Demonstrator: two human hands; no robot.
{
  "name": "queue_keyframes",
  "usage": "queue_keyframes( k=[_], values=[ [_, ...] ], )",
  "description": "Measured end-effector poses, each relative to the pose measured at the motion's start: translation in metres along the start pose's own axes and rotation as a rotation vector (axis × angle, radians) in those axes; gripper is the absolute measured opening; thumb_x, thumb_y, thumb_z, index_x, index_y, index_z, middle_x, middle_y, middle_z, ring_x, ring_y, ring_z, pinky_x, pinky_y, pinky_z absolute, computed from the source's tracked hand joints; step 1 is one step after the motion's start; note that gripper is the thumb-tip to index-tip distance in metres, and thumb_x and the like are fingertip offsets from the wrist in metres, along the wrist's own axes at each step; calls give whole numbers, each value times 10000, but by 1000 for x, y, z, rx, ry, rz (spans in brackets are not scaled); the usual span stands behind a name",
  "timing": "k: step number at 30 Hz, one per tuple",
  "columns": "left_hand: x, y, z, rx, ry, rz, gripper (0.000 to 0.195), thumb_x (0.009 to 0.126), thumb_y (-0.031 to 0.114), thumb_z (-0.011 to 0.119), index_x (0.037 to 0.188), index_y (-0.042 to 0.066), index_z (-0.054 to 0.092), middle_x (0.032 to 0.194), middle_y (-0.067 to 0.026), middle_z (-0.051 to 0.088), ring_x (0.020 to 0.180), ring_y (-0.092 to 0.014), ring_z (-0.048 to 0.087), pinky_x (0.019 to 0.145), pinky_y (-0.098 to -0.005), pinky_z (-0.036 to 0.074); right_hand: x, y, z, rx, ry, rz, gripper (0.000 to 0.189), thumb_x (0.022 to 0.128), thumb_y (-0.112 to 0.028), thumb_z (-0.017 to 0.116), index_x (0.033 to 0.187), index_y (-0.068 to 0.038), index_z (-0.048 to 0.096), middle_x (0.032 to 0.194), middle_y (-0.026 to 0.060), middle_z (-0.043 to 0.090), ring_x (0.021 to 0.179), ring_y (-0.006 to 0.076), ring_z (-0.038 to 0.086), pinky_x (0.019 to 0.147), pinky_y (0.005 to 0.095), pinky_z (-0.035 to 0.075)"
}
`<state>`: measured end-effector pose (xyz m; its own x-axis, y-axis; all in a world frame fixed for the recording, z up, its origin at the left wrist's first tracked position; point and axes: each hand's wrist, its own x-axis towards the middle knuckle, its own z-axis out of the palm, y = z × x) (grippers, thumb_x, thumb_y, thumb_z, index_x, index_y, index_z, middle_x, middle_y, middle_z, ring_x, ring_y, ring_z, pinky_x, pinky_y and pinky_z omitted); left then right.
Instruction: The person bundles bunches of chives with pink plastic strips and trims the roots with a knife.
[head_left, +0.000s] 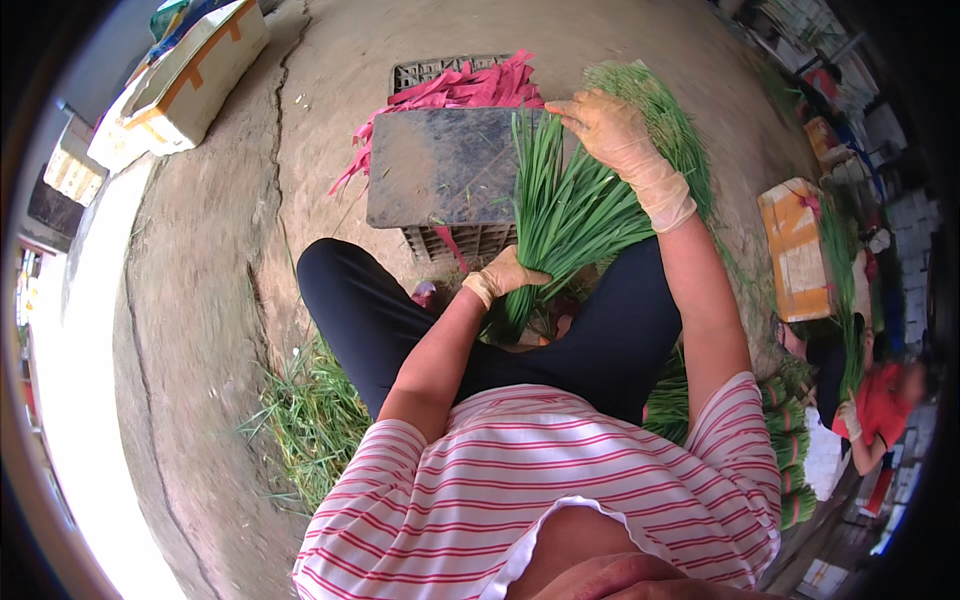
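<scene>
My left hand (514, 274), in a thin pale glove, grips a bundle of long green leaves, likely garlic chives (559, 202), low down between my knees. Above the grip the leaves fan out over the right side of a dark board (442, 169). My gloved right hand (616, 136) is by the upper ends of the leaves, fingers stretched left and partly apart, with nothing plainly held. Beyond its wrist lies a larger heap of the same greens (667, 112). The board rests on a plastic crate (469, 244).
Pink strips (480, 84) spill over a crate behind the board. Loose greens (311, 420) lie at my left, with tied bundles (791, 450) at my right. Foam boxes (202, 82) stand far left. A taped box (796, 251) and a person in red (881, 405) holding greens are at the right.
</scene>
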<state>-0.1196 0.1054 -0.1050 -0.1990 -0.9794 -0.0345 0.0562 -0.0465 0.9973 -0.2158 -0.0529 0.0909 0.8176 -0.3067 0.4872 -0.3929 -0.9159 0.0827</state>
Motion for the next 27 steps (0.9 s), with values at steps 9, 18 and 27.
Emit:
queue_keyframes(
  k=[9, 18, 27],
  values=[
    [-1, -1, -1, 55, 5, -35, 451, 660, 115, 722, 1079, 38, 577, 994, -94, 628, 910, -194, 573, 845, -311, 426, -1, 31, -15, 532, 181, 374, 145, 809, -139, 599, 942, -151, 658, 867, 59, 604, 823, 189, 555, 790, 278, 429],
    [1, 3, 2, 38, 2, -61, 459, 653, 117, 726, 1079, 39, 577, 990, -93, 628, 903, -191, 572, 841, -307, 424, -8, 8, 5, -135, 4, -98, 208, 786, -163, 589, 982, -186, 654, 756, 52, 554, 779, 237, 527, 699, 347, 459],
    [-1, 8, -7, 10, 65, -10, 435, 661, 109, 721, 1067, 38, 582, 978, -74, 633, 882, -170, 575, 833, -298, 438, -11, 36, -8, 827, -393, 418, 122, 811, -130, 572, 854, -60, 662, 757, -12, 619, 688, 108, 550, 681, 247, 439]
  ],
)
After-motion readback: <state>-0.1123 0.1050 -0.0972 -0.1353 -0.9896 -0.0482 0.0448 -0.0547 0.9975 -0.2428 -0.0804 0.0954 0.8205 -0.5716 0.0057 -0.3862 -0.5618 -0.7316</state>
